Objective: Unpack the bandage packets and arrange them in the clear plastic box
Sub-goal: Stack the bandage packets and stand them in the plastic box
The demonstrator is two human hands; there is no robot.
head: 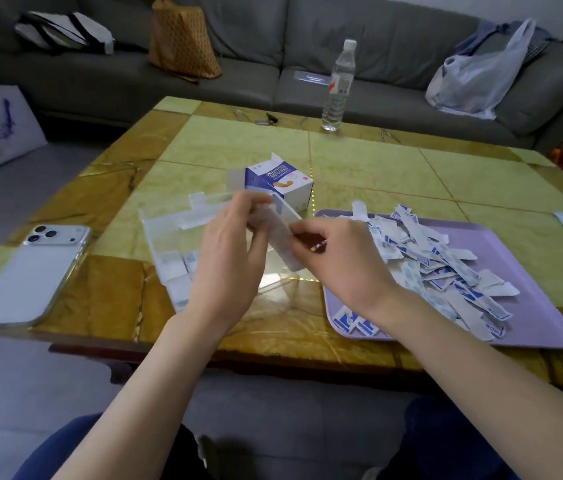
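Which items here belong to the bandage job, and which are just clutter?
Job: held bandage packet, pinched by left hand and right hand; clear plastic box; pile of bandage packets; purple tray; bandage carton.
Lying about: phone; water bottle; plastic bag on sofa.

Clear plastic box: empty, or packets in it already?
Partly filled. A few white packets lie at the near left end of the clear plastic box; the rest in view looks empty.

A home living room: grey sofa [307, 46] behind coffee table [359, 161].
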